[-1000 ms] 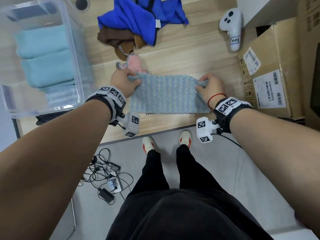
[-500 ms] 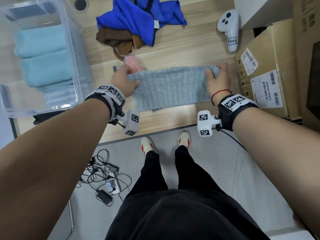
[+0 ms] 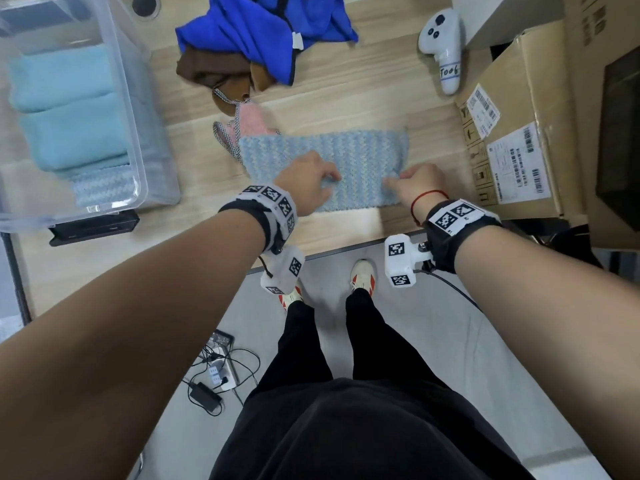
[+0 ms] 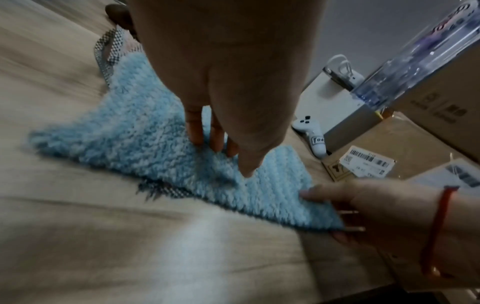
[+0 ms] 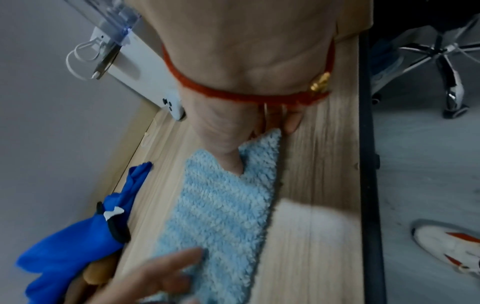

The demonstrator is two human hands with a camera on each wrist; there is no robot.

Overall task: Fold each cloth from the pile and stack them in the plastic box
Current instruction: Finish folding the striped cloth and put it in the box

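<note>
A fluffy light blue cloth (image 3: 360, 157) lies as a folded strip on the wooden table (image 3: 346, 98). My left hand (image 3: 332, 185) presses on its middle with straight fingers (image 4: 197, 133). My right hand (image 3: 391, 180) pinches the cloth's right end, thumb on top and fingers underneath (image 4: 348, 228). The clear plastic box (image 3: 138, 98) stands at the far left and holds folded teal cloths (image 3: 69, 109). The pile lies behind the strip: a royal blue cloth (image 3: 259, 39), a brown one (image 3: 207, 67) and a pink, check-edged one (image 3: 249, 119) touching the strip's far left corner.
A white controller (image 3: 443, 46) lies at the far right of the table. Cardboard boxes (image 3: 512, 133) stand close to my right hand. The table's front edge (image 3: 329, 251) runs just behind both wrists. A chair base (image 5: 441, 61) and cables (image 3: 214, 372) are on the floor.
Both hands held the cloth's far corners and carried that edge away. Now the cloth lies flat; the left hand has let go and presses its middle, the right pinches its right end.
</note>
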